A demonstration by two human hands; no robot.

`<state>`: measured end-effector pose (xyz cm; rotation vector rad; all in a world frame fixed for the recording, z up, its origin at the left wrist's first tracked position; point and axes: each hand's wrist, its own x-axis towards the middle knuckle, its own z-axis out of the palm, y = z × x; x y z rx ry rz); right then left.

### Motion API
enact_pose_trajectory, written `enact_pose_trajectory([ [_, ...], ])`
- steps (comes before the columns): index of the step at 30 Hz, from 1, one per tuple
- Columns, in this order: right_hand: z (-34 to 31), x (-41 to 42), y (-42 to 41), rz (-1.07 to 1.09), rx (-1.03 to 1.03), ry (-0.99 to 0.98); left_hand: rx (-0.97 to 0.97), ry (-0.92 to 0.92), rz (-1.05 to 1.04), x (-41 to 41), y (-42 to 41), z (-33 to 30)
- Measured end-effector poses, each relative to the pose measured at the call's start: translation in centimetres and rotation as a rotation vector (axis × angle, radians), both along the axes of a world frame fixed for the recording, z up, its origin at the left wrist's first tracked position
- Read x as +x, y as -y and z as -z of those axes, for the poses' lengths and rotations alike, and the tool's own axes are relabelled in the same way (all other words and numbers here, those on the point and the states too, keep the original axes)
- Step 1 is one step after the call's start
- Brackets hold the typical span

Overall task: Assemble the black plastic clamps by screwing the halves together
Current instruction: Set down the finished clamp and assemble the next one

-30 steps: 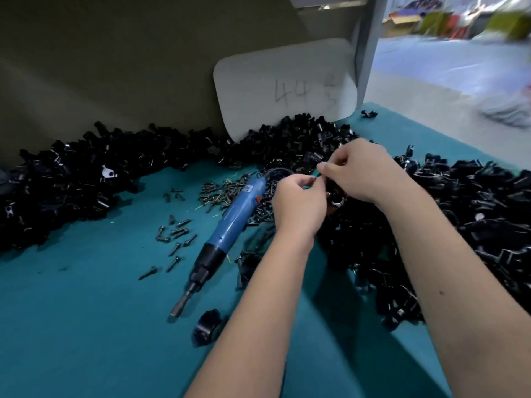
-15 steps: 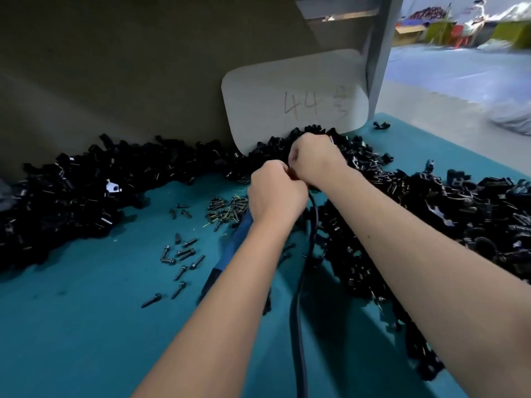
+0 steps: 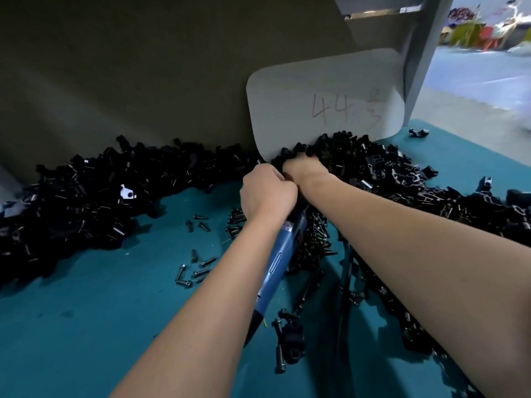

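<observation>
nearest you: one assembled clamp (image 3: 290, 338) on the mat (image 3: 86, 326) with a bolt beside it, then one blue driver (image 3: 277, 262) lying under your left forearm. loose screws (image 3: 198, 271) scattered left of it, too many to count. your left hand (image 3: 267, 193) is curled into a fist; can't tell what's in it. your right hand (image 3: 304, 168) has its fingers buried in the clamp pile (image 3: 373, 168), grip hidden. one white card (image 3: 324, 101) stands behind.
</observation>
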<state>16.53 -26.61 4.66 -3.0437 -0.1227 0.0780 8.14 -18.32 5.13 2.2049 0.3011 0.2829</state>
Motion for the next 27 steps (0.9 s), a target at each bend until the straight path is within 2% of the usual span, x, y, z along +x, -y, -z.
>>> enact_pose_trajectory([
  [2, -0.2, -0.1, 0.4, 0.035, 0.013, 0.024, -0.011, 0.001, 0.015, 0.1, -0.3, 0.0],
  [5, 0.0, -0.6, 0.7, 0.081, -0.129, 0.181, -0.020, 0.016, 0.011, -0.3, -1.4, 0.1],
  [7, -0.1, -1.2, 0.3, 0.149, -0.185, 0.216, 0.001, 0.032, -0.024, -1.0, -3.0, 0.3],
  [10, -1.0, -2.0, -1.2, 0.174, -0.121, 0.308, 0.103, 0.074, -0.085, -2.3, -7.1, 1.4],
  [11, -1.5, -2.4, -2.1, 0.133, -0.034, 0.337, 0.171, 0.087, -0.126, -2.9, -8.9, 1.8],
  [13, -2.4, -3.7, -4.1, 0.037, 0.292, 0.304, 0.351, 0.087, -0.254, -4.1, -12.4, 2.7],
  [16, -2.5, -6.4, -7.9, 0.018, 0.957, -0.017, 0.569, -0.042, -0.378, -5.9, -17.1, 3.7],
  [17, -2.2, -7.4, -9.3, 0.003, 1.065, -0.112, 0.598, -0.098, -0.373, -6.4, -18.4, 4.0],
  [19, -1.2, -9.3, -11.8, -0.067, 1.049, -0.170, 0.652, -0.154, -0.340, -7.4, -20.3, 4.6],
  [22, -0.2, -12.2, -13.9, -0.144, 1.073, -0.226, 0.793, -0.086, -0.313, -8.4, -21.0, 5.0],
  [27, 0.3, -15.3, -13.3, -0.091, 1.233, -0.243, 0.683, -0.029, -0.278, -9.8, -20.0, 4.9],
])
